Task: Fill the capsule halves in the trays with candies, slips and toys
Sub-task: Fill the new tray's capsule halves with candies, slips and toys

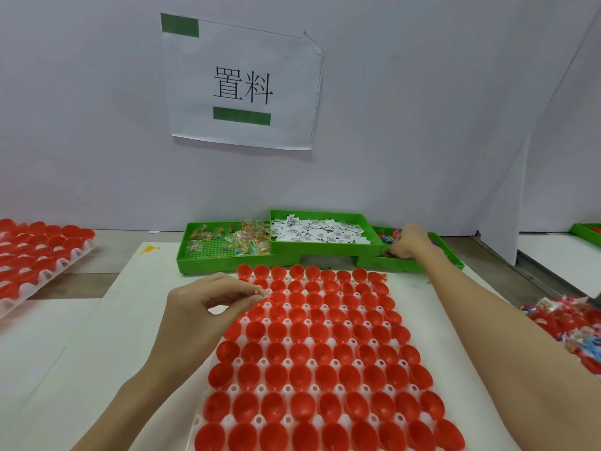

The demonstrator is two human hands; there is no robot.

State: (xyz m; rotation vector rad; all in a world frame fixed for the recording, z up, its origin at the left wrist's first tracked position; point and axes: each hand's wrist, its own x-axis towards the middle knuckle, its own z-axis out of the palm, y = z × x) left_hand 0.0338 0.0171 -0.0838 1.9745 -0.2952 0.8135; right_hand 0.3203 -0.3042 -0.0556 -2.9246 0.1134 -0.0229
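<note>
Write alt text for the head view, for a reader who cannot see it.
A person's left hand pinches a small candy packet over a white tray of empty red capsule halves, while the right hand reaches into the rightmost of three green bins. The other bins hold candies and paper slips.

A wood-grain table [107,275] carries a white board [97,336] at centre frame. On the board lie the white capsule tray [286,353] and, behind it, three green bins [227,262].
</note>
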